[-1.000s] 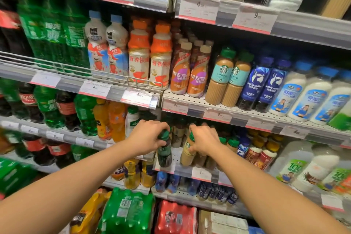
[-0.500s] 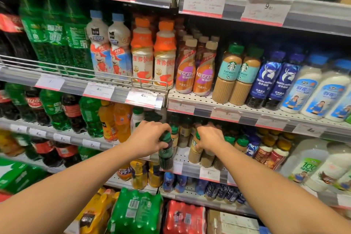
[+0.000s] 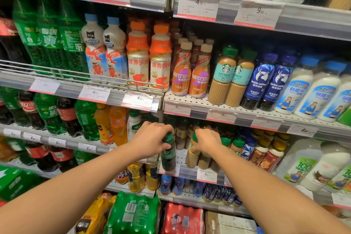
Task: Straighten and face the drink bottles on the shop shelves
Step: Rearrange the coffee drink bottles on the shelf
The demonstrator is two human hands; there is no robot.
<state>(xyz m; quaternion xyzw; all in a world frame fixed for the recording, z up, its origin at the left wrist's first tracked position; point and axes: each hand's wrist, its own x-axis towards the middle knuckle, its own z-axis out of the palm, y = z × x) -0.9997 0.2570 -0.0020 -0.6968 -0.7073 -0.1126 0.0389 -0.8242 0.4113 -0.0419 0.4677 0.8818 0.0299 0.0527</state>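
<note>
— What's the setting?

— A shop aisle of tiered metal shelves with price tags clipped along their front rails. Take the white perforated shelf (image 3: 190, 100) carrying the orange Nescafé bottles (image 3: 190, 76) as the landmark: left of it runs a wire-fronted shelf of tall green plastic soda bottles (image 3: 51, 43), and below it sits the tier where both hands work.

— Where is the left hand?

— The left hand (image 3: 152, 141) is below that perforated shelf's left end, wrapped around the neck and green cap of a dark, ribbed plastic coffee bottle (image 3: 168, 157). The bottle stands upright at the front edge of its tier, its body hanging clear below the fingers.

— And the right?

— The right hand (image 3: 207, 141) is just right of it, closed over the top of a tan, ribbed plastic coffee bottle with a green cap (image 3: 192, 153). That bottle stands beside the dark one, not touching it — a row of similar tan bottles sits behind it.
</note>
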